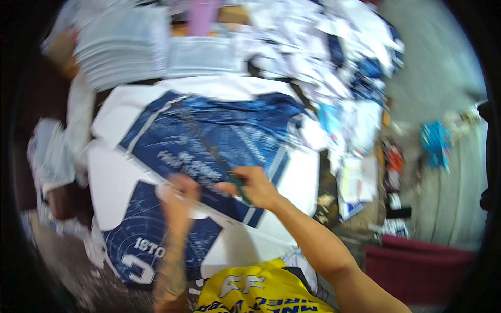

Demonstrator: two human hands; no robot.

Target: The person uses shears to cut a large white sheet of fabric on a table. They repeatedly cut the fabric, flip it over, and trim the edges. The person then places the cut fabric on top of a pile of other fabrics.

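A pair of scissors with a green handle [238, 187] is in my right hand [255, 187], whose fingers are closed round the grip. Its long dark blades slant up and left across a navy printed fabric panel [167, 138] with white side bands and pale lettering. At the panel's lower edge is my left hand [180, 194], smeared by motion, so its fingers and anything in them are unclear. Below lies a second navy printed piece [130, 214] with white figures, partly behind my left forearm. White fabric [107, 172] surrounds and borders both navy pieces.
Neat stacks of folded pale fabric [122, 49] stand at the back left, beside a pink object [202, 18]. Loose white and navy scraps [297, 47] heap at the back right. A maroon object [417, 266] is at lower right; a blue bag [436, 141] lies farther right.
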